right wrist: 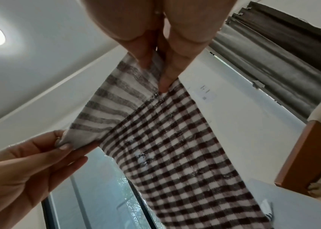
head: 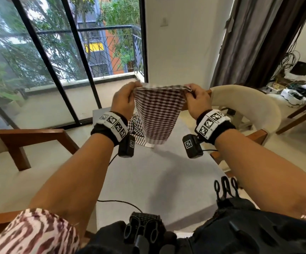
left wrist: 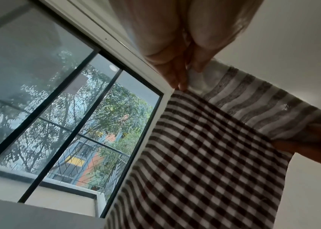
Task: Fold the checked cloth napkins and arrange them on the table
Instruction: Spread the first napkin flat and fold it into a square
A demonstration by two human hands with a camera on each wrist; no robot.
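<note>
A brown-and-white checked napkin [head: 157, 114] hangs in the air above the grey table [head: 148, 180], held up by its top edge. My left hand [head: 130, 94] pinches its top left corner and my right hand [head: 192, 92] pinches its top right corner. The wrist views show the same cloth from below: the napkin [left wrist: 204, 155] with its striped border under my left hand [left wrist: 183, 74], and the napkin [right wrist: 175, 147] under my right hand [right wrist: 159, 74]. A second checked napkin [head: 136, 129] lies crumpled on the table behind the hanging one.
A cream armchair with a wooden frame [head: 243, 107] stands at the table's right, another chair [head: 29, 143] at its left. Sliding glass doors [head: 56, 61] lie ahead, a dark curtain [head: 258, 37] at the right. A black cable [head: 119, 201] crosses the table's near end.
</note>
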